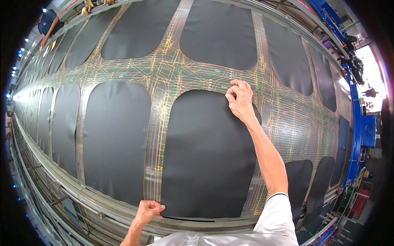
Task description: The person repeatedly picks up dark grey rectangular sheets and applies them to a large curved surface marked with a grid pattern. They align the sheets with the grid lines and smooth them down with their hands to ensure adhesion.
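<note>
A large black sheet (207,156) with rounded far corners lies flat in front of me, its straight near side along the table's front edge. My left hand (148,210) is closed in a pinch on the sheet's near left corner. Over at the far right part of the same sheet, my right hand (239,97) has its fingers bent and drawn together at the curved edge. Its fingertips meet the black material there, and my right forearm covers part of the sheet's right side.
The long table (283,127) carries a dense pattern of orange, green and white lines. Several similar black sheets (117,135) lie in two rows. Across the table are a gloved person's hands (96,5) and, farther left, another person (50,23). A blue frame (356,135) stands right.
</note>
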Demonstrator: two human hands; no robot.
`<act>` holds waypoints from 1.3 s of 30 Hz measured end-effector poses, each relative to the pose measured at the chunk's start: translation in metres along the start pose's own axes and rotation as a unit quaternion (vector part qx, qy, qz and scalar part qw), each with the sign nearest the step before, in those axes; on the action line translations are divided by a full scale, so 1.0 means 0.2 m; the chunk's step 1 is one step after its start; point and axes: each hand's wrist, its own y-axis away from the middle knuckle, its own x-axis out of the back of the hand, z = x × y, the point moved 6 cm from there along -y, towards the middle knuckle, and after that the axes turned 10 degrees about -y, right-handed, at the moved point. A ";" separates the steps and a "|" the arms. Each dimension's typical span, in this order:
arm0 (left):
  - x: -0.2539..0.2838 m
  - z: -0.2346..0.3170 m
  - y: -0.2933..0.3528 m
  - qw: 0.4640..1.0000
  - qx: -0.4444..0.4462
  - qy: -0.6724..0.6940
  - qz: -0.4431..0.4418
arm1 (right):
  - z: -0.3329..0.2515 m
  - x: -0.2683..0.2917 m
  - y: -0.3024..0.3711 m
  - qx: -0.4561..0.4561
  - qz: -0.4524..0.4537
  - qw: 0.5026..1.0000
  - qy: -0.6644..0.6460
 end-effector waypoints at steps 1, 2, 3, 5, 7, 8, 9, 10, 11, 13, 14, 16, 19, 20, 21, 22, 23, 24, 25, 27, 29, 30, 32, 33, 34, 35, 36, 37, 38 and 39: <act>0.00 0.01 0.00 1.000 0.000 -0.004 0.000 | 0.00 0.00 0.00 0.002 0.000 1.000 0.003; 0.00 0.00 0.00 1.000 0.002 -0.007 0.000 | 0.00 0.00 0.00 0.004 0.000 1.000 0.005; 0.00 0.00 0.00 1.000 0.001 -0.006 -0.001 | 0.00 0.00 -0.01 0.006 -0.001 1.000 0.007; 0.00 -0.01 -0.01 1.000 -0.002 -0.002 -0.002 | 0.01 -0.01 -0.01 -0.008 -0.014 1.000 0.005; 0.00 0.01 0.00 1.000 -0.003 -0.006 0.012 | 0.02 -0.01 0.00 -0.014 -0.018 1.000 0.005; 0.00 0.02 0.01 1.000 -0.004 -0.008 0.019 | 0.02 -0.02 -0.01 -0.013 -0.015 1.000 0.005; 0.00 0.02 0.01 1.000 -0.004 -0.008 0.016 | 0.02 -0.02 -0.01 -0.012 -0.012 1.000 0.005; 0.00 0.02 0.01 1.000 -0.004 -0.008 0.014 | 0.02 -0.02 0.00 -0.004 -0.003 1.000 0.004; 0.00 0.02 0.01 1.000 -0.004 -0.008 0.011 | 0.01 -0.02 0.00 0.005 0.007 1.000 0.003; 0.01 -0.01 0.00 1.000 -0.003 -0.008 0.003 | 0.01 -0.01 0.00 0.012 0.015 1.000 0.003; 0.01 -0.02 -0.01 1.000 -0.003 -0.007 -0.001 | 0.01 -0.01 0.00 0.011 0.014 1.000 0.003; 0.00 -0.01 -0.01 1.000 -0.007 -0.010 0.001 | 0.02 -0.02 0.00 0.010 0.014 1.000 0.005; 0.00 0.00 -0.01 1.000 -0.006 -0.005 0.001 | 0.02 -0.01 0.01 0.002 0.002 1.000 0.004; 0.00 0.01 -0.01 1.000 -0.008 -0.002 0.001 | 0.03 0.00 0.01 -0.006 -0.010 1.000 -0.002; -0.01 0.01 -0.01 1.000 -0.010 -0.005 -0.001 | 0.03 0.00 0.01 -0.014 -0.023 1.000 -0.008; -0.01 0.02 0.00 1.000 -0.013 -0.008 -0.002 | 0.01 0.03 0.02 0.000 0.006 1.000 0.006; -0.01 0.02 0.00 1.000 -0.015 -0.011 -0.002 | -0.01 0.03 0.06 0.016 0.033 0.999 0.019; -0.01 0.02 0.00 1.000 -0.015 -0.008 -0.005 | -0.05 0.04 0.09 0.032 0.060 0.997 0.032; -0.01 0.01 0.00 1.000 -0.016 -0.005 -0.007 | -0.12 0.04 0.15 0.087 0.062 0.988 0.112; 0.00 -0.01 -0.01 1.000 -0.011 -0.001 0.000 | -0.35 -0.10 0.29 0.163 -0.080 0.975 0.124; 0.00 0.01 0.00 1.000 -0.002 -0.014 0.002 | -0.44 -0.22 0.41 0.199 -0.225 0.949 0.099; 0.00 0.00 0.00 1.000 -0.009 -0.011 -0.004 | -0.45 -0.27 0.45 0.210 -0.262 0.937 0.099; 0.00 -0.03 -0.01 1.000 -0.018 0.000 -0.011 | -0.45 -0.33 0.47 0.214 -0.280 0.928 0.121; 0.00 -0.03 0.00 1.000 -0.025 -0.009 -0.016 | -0.41 -0.31 0.39 0.205 -0.257 0.932 0.150; -0.01 -0.03 0.00 1.000 -0.025 -0.010 -0.015 | -0.38 -0.30 0.33 0.196 -0.234 0.936 0.177; -0.01 -0.02 0.02 0.999 -0.023 -0.015 -0.015 | -0.36 -0.31 0.31 0.188 -0.198 0.947 0.168; 0.00 0.00 0.01 0.999 -0.031 -0.017 -0.014 | -0.36 -0.32 0.28 0.185 -0.159 0.956 0.164; 0.00 0.00 0.02 0.999 -0.033 -0.012 -0.015 | -0.36 -0.33 0.28 0.176 -0.158 0.956 0.176; 0.00 0.01 0.03 0.999 -0.048 -0.010 -0.008 | -0.38 -0.35 0.31 0.173 -0.157 0.957 0.171; 0.00 0.00 0.04 0.998 -0.062 -0.007 -0.003 | -0.40 -0.36 0.35 0.169 -0.158 0.958 0.167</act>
